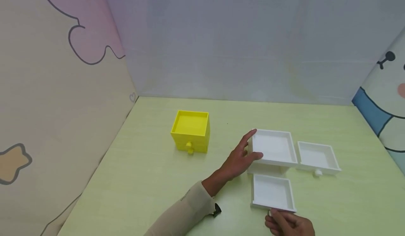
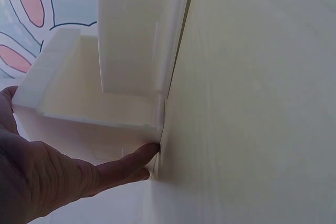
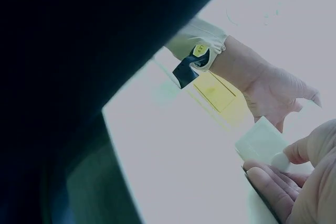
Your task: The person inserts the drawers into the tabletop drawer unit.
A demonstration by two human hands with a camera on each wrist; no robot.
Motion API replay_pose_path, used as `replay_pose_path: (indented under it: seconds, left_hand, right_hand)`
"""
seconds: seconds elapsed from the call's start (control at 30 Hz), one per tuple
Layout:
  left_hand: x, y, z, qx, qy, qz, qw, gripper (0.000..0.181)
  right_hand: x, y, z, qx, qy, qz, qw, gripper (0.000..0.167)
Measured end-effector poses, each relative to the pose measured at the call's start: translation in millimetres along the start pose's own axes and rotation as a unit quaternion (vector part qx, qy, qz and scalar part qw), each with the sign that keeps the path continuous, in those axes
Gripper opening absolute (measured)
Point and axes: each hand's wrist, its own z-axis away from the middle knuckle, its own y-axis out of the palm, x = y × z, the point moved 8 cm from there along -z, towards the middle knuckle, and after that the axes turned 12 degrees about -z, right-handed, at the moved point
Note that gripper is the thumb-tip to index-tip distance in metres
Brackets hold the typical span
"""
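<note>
A white drawer box (image 1: 274, 146) stands right of the middle of the table, its front open. My left hand (image 1: 237, 160) grips it from the left, the thumb on the top front rim and the fingers along the side wall. Low in front of the opening lies a white drawer (image 1: 273, 192), with its back end at the box in the left wrist view (image 2: 137, 40). My right hand (image 1: 291, 223) pinches the round knob (image 3: 280, 161) on that drawer's front. How far the drawer reaches inside is hard to tell.
A second white drawer (image 1: 317, 157) with a knob lies just right of the box. Farther left stands a yellow drawer box (image 1: 191, 123) with its knobs facing forward. Printed cloth walls close off the pale table (image 1: 152, 179) at the back and sides.
</note>
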Motion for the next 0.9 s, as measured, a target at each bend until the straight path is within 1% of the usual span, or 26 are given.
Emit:
replay_pose_path:
  seconds: [0.2,0.37,0.43,0.9]
  left_hand:
    - [-3.0,-0.5,0.3,-0.003,0.006,-0.011,0.9999,0.064]
    - [-4.3,-1.6,1.1,-0.007,0.012,-0.01,0.9999,0.065]
    - [-4.1,-1.6,1.1,-0.007,0.013,-0.008,0.9999,0.065]
    - [-2.3,-1.3,0.4,-0.008,0.014,-0.01,0.9998,0.064]
  right_hand:
    - [6.3,6.0,-2.2,0.007,-0.004,0.004,1.0,0.04]
    - [9.5,11.3,-3.0,0.013,-0.008,0.001,0.9999,0.032]
    - [10.5,13.2,-2.9,0.016,-0.011,-0.001,0.9998,0.032]
    - [16.5,17.3,-0.4,0.02,-0.043,-0.001,0.9989,0.044]
